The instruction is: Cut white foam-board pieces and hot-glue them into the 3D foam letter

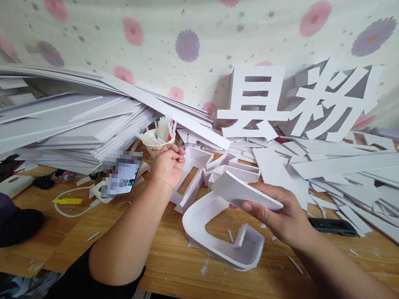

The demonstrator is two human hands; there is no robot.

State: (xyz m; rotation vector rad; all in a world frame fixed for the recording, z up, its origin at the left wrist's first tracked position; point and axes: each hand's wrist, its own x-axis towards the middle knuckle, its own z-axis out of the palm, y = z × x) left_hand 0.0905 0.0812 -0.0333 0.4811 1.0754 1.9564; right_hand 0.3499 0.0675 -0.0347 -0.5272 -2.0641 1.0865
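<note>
My right hand grips a flat white foam board piece above a curved white foam letter shell lying on the wooden table. My left hand reaches to a paper cup full of thin white sticks, fingers pinched together at the cup's rim; what they pinch is too small to make out. More white foam letter frames lie between the two hands.
A tall heap of white board strips fills the left. Two large white foam characters lean on the flowered cloth behind. A phone on a stand, a black phone, a white cable and offcuts lie about.
</note>
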